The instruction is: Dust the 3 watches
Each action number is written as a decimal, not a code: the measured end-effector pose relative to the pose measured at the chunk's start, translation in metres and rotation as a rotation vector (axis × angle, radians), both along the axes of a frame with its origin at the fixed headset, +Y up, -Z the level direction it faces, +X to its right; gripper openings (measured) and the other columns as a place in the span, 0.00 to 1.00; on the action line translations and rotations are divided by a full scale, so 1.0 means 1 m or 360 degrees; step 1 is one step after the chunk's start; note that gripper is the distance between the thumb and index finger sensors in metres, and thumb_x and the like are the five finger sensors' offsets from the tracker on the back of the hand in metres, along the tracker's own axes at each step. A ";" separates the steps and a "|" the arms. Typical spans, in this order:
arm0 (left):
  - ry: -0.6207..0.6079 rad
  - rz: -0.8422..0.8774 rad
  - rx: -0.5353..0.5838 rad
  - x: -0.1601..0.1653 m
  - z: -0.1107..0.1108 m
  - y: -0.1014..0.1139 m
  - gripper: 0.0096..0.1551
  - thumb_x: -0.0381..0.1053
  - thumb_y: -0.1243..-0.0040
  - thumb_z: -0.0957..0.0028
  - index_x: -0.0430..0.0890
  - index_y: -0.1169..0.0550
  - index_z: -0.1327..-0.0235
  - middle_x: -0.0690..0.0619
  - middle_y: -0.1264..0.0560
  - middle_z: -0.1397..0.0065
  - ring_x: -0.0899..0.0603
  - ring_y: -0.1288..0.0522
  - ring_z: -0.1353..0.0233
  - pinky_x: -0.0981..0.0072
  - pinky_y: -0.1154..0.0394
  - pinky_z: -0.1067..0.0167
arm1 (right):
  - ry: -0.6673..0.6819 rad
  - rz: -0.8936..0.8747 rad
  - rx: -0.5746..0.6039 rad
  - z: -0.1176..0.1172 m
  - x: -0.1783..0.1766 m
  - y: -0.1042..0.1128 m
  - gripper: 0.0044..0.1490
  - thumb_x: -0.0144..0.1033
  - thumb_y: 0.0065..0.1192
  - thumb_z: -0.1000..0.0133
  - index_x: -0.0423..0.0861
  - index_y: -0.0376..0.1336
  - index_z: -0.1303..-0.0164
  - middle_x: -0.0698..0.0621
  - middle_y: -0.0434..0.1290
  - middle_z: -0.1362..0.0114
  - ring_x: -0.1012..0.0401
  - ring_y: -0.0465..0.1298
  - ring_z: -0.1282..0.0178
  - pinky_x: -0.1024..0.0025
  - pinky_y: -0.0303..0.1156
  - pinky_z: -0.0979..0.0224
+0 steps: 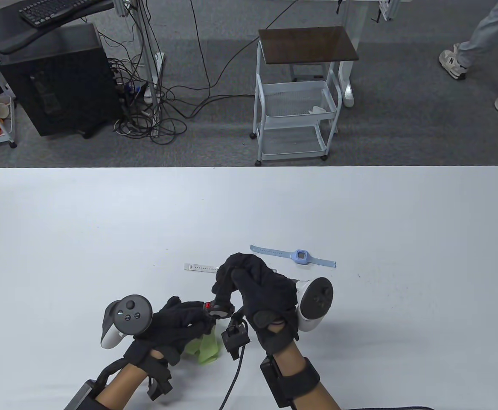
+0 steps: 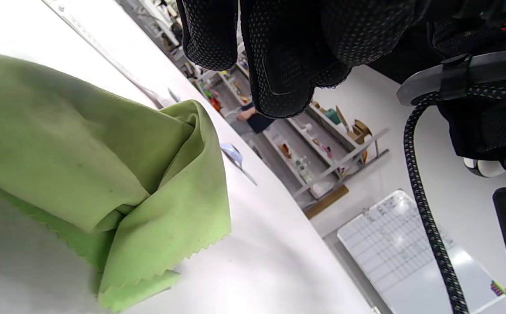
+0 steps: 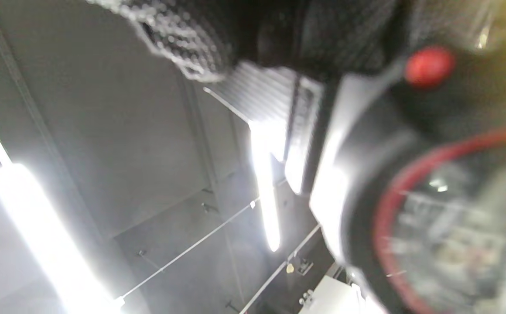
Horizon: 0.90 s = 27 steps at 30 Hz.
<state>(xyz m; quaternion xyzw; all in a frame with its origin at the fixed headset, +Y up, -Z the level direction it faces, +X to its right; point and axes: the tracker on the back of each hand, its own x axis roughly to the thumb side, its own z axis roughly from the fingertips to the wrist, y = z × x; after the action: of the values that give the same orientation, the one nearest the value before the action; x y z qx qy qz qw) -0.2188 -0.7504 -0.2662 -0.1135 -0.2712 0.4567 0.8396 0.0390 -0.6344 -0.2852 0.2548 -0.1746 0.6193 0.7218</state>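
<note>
Table view: hands near front edge.

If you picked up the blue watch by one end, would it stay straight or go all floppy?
Probably floppy. The blue watch has a long thin strap lying flat on the table, which suggests soft rubber that would droop. The small square face in the middle looks like the heaviest part, so it would likely sag there. It seems light, and flat enough not to roll.

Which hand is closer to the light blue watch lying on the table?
Right. The right hand sits just short of the blue watch, holding up a black watch; the left hand is farther off, gripping the green cloth.
</note>
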 end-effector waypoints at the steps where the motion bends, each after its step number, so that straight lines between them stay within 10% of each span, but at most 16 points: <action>1: -0.0003 0.0005 -0.0001 0.000 0.000 0.000 0.23 0.62 0.43 0.38 0.57 0.25 0.33 0.62 0.19 0.35 0.43 0.31 0.18 0.26 0.54 0.25 | -0.0020 -0.0012 0.0008 0.000 0.001 0.000 0.23 0.43 0.62 0.50 0.47 0.70 0.49 0.43 0.83 0.50 0.55 0.90 0.63 0.43 0.71 0.40; 27: 0.0240 0.0782 -0.0172 -0.045 -0.003 0.027 0.23 0.65 0.40 0.38 0.51 0.23 0.40 0.61 0.18 0.43 0.49 0.24 0.25 0.34 0.43 0.23 | -0.0569 0.0042 -0.0053 0.015 0.078 -0.041 0.31 0.34 0.67 0.54 0.39 0.64 0.41 0.43 0.80 0.51 0.53 0.85 0.64 0.42 0.68 0.40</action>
<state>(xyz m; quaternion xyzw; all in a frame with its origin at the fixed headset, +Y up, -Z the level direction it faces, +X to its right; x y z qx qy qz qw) -0.2638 -0.7236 -0.2689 -0.0547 -0.2025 0.6679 0.7141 0.1165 -0.6754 -0.2702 0.1308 -0.2864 0.6669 0.6753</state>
